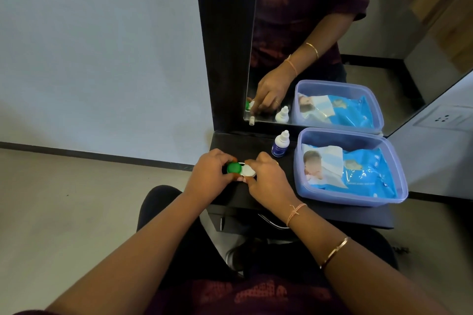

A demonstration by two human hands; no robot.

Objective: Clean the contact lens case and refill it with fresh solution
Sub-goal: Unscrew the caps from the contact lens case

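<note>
The left hand (212,174) grips the green cap (234,168) of 1 lens case (242,171) at the shelf's (256,143) near-left end. The case's long axis runs left to right, with both caps facing up. The right hand (268,181) pinches the white cap (250,171), which seems to be seated. Farther right stands 1 upright bottle (280,144), then 1 open tub (343,199) holding 1 blue wipes pack (358,171).

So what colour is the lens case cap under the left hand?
Green: the cap gripped by the left hand, best seen in the head view.
</note>
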